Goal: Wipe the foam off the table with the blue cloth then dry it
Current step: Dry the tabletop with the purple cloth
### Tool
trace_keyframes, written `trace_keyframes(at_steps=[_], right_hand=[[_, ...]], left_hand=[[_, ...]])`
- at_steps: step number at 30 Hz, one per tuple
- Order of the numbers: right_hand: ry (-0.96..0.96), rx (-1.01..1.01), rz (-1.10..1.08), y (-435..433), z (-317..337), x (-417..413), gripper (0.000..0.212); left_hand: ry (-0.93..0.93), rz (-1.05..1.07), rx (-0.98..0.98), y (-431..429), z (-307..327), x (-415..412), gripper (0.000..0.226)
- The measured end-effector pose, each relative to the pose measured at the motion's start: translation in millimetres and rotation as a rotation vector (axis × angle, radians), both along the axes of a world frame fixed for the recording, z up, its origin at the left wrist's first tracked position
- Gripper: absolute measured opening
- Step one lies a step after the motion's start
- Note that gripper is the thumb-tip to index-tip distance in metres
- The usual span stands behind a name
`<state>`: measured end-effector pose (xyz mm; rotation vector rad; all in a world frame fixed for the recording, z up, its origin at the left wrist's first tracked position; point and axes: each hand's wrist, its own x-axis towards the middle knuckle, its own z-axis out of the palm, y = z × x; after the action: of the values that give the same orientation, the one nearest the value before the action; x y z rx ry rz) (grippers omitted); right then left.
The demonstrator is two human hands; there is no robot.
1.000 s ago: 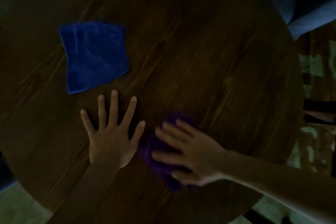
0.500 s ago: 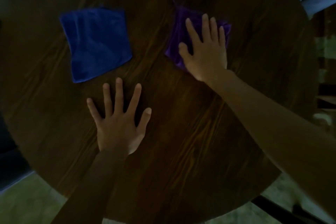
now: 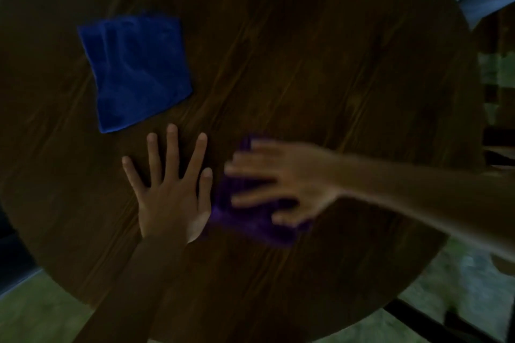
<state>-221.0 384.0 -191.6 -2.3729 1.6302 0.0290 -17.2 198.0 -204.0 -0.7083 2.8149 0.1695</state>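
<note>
Apparently you are drying: right hand [image 3: 281, 189] presses flat on the purple cloth [image 3: 250, 220], left hand [image 3: 170, 192] lies splayed, empty; blue cloth [image 3: 136, 69] set aside, no foam visible on the table [image 3: 334, 64].

Round dark wooden table [image 3: 320, 69]. Blue cloth [image 3: 136, 71] lies flat toward its left edge, untouched. Left hand [image 3: 172, 192] rests palm down, fingers spread, just below the cloth. Right hand [image 3: 281, 189], blurred, presses flat on purple cloth [image 3: 250, 220] beside it.
</note>
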Motion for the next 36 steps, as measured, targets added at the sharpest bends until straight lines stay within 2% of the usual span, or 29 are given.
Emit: trace_keyframes(at_steps=[3,5,7,8,10,13,15,17,19,21,22,24,26,28,29,31,36], right_hand=[[0.148,-0.050,-0.399,-27.3,-1.6,-88.0,0.072],[0.199,-0.041,-0.838,-28.7,-4.2,-132.6,0.073],[0.163,-0.012,-1.252,-23.8,-6.1,-149.4,0.075],[0.152,-0.002,-1.378,-23.1,-8.1,-146.4,0.076],[0.156,-0.020,-1.456,-19.4,-9.7,-122.0,0.076],[0.131,-0.072,-1.189,7.8,-9.0,-50.5,0.075],[0.072,-0.076,-0.876,46.7,-9.9,20.4,0.075],[0.012,0.004,-0.518,88.1,-5.9,79.9,0.078],[0.008,0.035,-0.164,112.3,-4.4,82.2,0.079],[-0.001,0.036,-0.038,114.0,-4.3,38.3,0.075],[-0.009,0.022,-0.097,111.9,-5.0,7.8,0.072],[0.042,-0.025,-0.405,112.7,-3.9,-57.8,0.069],[0.124,-0.014,-0.905,118.2,-1.0,-102.2,0.074],[0.142,0.025,-1.471,119.6,-2.7,-110.5,0.078],[0.141,0.038,-1.658,114.9,-4.6,-105.8,0.078],[0.128,0.062,-1.814,103.3,-5.2,-88.8,0.078],[0.112,0.055,-1.818,78.3,-1.1,-23.8,0.077]], left_hand=[[0.005,0.007,0.000,-0.4,2.4,1.5,0.059],[0.004,0.005,0.001,1.9,3.6,0.7,0.059],[0.006,0.007,0.003,3.7,4.9,-0.5,0.059],[0.005,0.014,0.001,3.5,5.2,-0.4,0.059],[-0.003,0.015,0.000,2.3,4.7,0.7,0.059],[-0.002,0.017,-0.013,0.3,4.3,2.2,0.059],[-0.001,0.019,-0.015,1.7,4.2,0.8,0.059],[-0.007,0.022,-0.015,3.2,5.0,-1.0,0.059],[-0.010,0.026,-0.012,3.7,6.1,-1.4,0.059],[-0.003,0.028,-0.010,4.1,5.7,-1.8,0.059],[-0.003,0.029,-0.007,4.0,5.1,-2.1,0.059],[-0.006,0.033,0.001,3.7,5.2,-1.9,0.059],[-0.008,0.029,0.004,3.4,6.1,-1.3,0.060],[-0.004,0.022,0.005,3.8,6.4,-0.4,0.060],[-0.003,0.021,0.008,3.6,6.5,-0.1,0.061],[-0.006,0.016,0.017,2.3,7.1,0.0,0.060],[-0.023,0.008,0.061,-3.3,10.8,0.9,0.060]])
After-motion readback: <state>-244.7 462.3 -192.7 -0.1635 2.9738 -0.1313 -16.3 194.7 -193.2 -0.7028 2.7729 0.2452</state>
